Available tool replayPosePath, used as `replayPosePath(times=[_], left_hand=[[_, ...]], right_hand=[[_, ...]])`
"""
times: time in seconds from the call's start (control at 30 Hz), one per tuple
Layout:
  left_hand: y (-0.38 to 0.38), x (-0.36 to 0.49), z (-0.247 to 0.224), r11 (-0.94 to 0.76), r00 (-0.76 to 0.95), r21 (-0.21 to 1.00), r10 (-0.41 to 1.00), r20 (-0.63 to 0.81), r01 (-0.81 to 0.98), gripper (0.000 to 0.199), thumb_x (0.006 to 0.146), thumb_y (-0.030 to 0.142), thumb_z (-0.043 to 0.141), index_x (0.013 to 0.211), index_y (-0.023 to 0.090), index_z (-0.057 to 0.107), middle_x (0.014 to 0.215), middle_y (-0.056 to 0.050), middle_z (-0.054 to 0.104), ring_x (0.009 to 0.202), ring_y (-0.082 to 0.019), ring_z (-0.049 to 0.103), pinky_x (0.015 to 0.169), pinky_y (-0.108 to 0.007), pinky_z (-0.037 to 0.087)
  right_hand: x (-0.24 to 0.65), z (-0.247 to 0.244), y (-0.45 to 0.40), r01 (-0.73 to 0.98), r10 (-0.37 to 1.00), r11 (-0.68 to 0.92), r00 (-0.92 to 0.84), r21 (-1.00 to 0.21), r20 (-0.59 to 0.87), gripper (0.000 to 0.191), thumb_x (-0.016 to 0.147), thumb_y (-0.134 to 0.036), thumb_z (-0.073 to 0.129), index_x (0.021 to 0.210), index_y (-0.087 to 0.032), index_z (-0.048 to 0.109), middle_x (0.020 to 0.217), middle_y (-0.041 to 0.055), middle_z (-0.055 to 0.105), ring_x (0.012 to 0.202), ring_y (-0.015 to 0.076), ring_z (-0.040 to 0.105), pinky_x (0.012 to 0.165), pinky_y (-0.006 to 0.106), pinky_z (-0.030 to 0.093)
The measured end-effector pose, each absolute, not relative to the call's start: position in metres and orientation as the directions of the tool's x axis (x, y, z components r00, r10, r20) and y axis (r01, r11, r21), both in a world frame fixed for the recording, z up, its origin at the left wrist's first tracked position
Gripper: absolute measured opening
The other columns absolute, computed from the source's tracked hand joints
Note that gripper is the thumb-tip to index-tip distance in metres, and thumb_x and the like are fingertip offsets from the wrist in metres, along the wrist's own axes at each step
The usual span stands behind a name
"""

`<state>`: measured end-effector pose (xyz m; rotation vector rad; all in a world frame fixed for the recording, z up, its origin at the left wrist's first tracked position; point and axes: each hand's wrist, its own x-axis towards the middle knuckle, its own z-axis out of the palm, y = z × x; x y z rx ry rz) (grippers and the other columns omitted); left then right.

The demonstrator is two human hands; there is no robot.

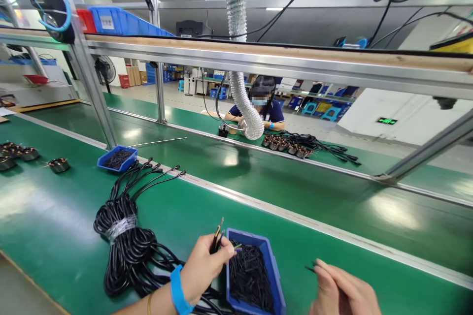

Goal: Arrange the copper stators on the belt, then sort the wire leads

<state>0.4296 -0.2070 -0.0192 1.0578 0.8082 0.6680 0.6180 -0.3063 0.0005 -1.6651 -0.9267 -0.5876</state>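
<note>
My left hand [205,263], with a blue band at the wrist, pinches a black cable end [215,242] whose thin coloured wires stick out past the fingers. Beside it stands a blue bin [278,280] heaped with short black tube pieces [251,275]. To the right of the bin, my right hand [342,289] is closed in a pinch on a small black tube piece [310,269], its tip poking out to the left. A coiled bundle of black cables [127,251], bound with clear wrap, lies left of my left hand.
A smaller blue bin [117,158] with black pieces stands behind the cable bundle. Copper-wound motor cores [59,165] sit at the left. A metal rail [295,214] runs along the green bench. Across it, a person [273,113] sits behind a hanging flexible duct [238,88].
</note>
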Motion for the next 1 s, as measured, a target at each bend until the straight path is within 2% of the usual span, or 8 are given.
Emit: replayPosePath(times=[0.07, 0.1, 0.17, 0.3, 0.4, 0.5, 0.7, 1.0], left_hand=[[-0.207, 0.43, -0.02, 0.373, 0.584, 0.923, 0.772, -0.252, -0.095, 0.048, 0.065, 0.058, 0.079, 0.074, 0.018, 0.055, 0.056, 0.007, 0.048, 0.039, -0.003, 0.027, 0.042, -0.023, 0.015], [-0.207, 0.429, -0.02, 0.374, 0.596, 0.923, 0.764, -0.248, -0.095, 0.048, 0.065, 0.058, 0.079, 0.075, 0.018, 0.056, 0.057, 0.007, 0.049, 0.039, -0.003, 0.027, 0.042, -0.022, 0.015], [-0.207, 0.429, -0.019, 0.363, 0.608, 0.927, 0.758, -0.237, -0.091, 0.046, 0.067, 0.057, 0.077, 0.075, 0.017, 0.056, 0.057, 0.007, 0.049, 0.039, -0.003, 0.029, 0.042, -0.022, 0.015], [-0.206, 0.429, -0.02, 0.375, 0.618, 0.922, 0.748, -0.243, -0.091, 0.043, 0.068, 0.054, 0.076, 0.076, 0.017, 0.056, 0.058, 0.007, 0.049, 0.039, -0.002, 0.029, 0.042, -0.023, 0.014], [-0.207, 0.43, -0.022, 0.396, 0.609, 0.913, 0.749, -0.259, -0.098, 0.042, 0.067, 0.053, 0.076, 0.076, 0.017, 0.056, 0.058, 0.008, 0.049, 0.039, -0.002, 0.028, 0.042, -0.023, 0.013], [-0.208, 0.431, -0.021, 0.386, 0.602, 0.917, 0.756, -0.256, -0.095, 0.042, 0.067, 0.053, 0.075, 0.075, 0.017, 0.056, 0.056, 0.008, 0.047, 0.039, -0.003, 0.028, 0.041, -0.023, 0.014], [-0.212, 0.431, -0.013, 0.388, 0.614, 0.918, 0.745, -0.26, -0.081, 0.044, 0.065, 0.056, 0.076, 0.073, 0.017, 0.055, 0.055, 0.008, 0.047, 0.039, -0.003, 0.026, 0.041, -0.023, 0.014], [-0.214, 0.431, -0.012, 0.364, 0.607, 0.929, 0.753, -0.254, -0.064, 0.041, 0.066, 0.054, 0.074, 0.072, 0.017, 0.056, 0.054, 0.008, 0.045, 0.041, -0.004, 0.026, 0.042, -0.023, 0.015]], right_hand=[[0.635, 0.013, -0.288, 0.886, 0.338, -0.1, 0.459, -0.453, 0.822, 0.033, 0.093, -0.048, 0.062, 0.086, -0.02, 0.077, 0.084, 0.0115, 0.077, 0.076, 0.0255, 0.067, 0.071, 0.037, 0.05], [0.645, 0.019, -0.279, 0.884, 0.378, -0.094, 0.457, -0.458, 0.805, 0.045, 0.093, -0.057, 0.056, 0.084, -0.019, 0.077, 0.084, 0.0117, 0.078, 0.076, 0.0265, 0.069, 0.074, 0.039, 0.052], [0.659, 0.031, -0.268, 0.798, 0.379, -0.121, 0.587, -0.591, 0.715, 0.058, 0.089, -0.069, 0.052, 0.087, -0.017, 0.078, 0.091, 0.0127, 0.079, 0.08, 0.028, 0.072, 0.078, 0.04, 0.054], [0.653, 0.031, -0.276, 0.562, 0.344, -0.176, 0.804, -0.808, 0.485, 0.058, 0.078, -0.073, 0.062, 0.089, -0.018, 0.079, 0.089, 0.0105, 0.08, 0.079, 0.028, 0.074, 0.072, 0.035, 0.057], [0.626, 0.009, -0.29, 0.572, 0.519, -0.094, 0.726, -0.815, 0.45, 0.048, 0.079, -0.064, 0.066, 0.085, -0.018, 0.078, 0.081, 0.0089, 0.079, 0.07, 0.0251, 0.074, 0.063, 0.031, 0.058], [0.598, -0.015, -0.294, 0.661, 0.662, 0.061, 0.534, -0.748, 0.526, 0.028, 0.089, -0.045, 0.065, 0.085, -0.019, 0.077, 0.087, 0.0072, 0.079, 0.075, 0.0214, 0.075, 0.07, 0.027, 0.06], [0.574, -0.027, -0.288, 0.774, 0.59, 0.269, 0.337, -0.573, 0.733, 0.009, 0.092, -0.019, 0.066, 0.093, -0.02, 0.075, 0.083, 0.0042, 0.075, 0.073, 0.017, 0.071, 0.069, 0.025, 0.057], [0.572, -0.022, -0.29, 0.808, 0.597, 0.329, 0.223, -0.489, 0.77, 0.013, 0.092, -0.013, 0.065, 0.1, -0.02, 0.073, 0.084, 0.0038, 0.075, 0.075, 0.0172, 0.07, 0.07, 0.027, 0.056]])
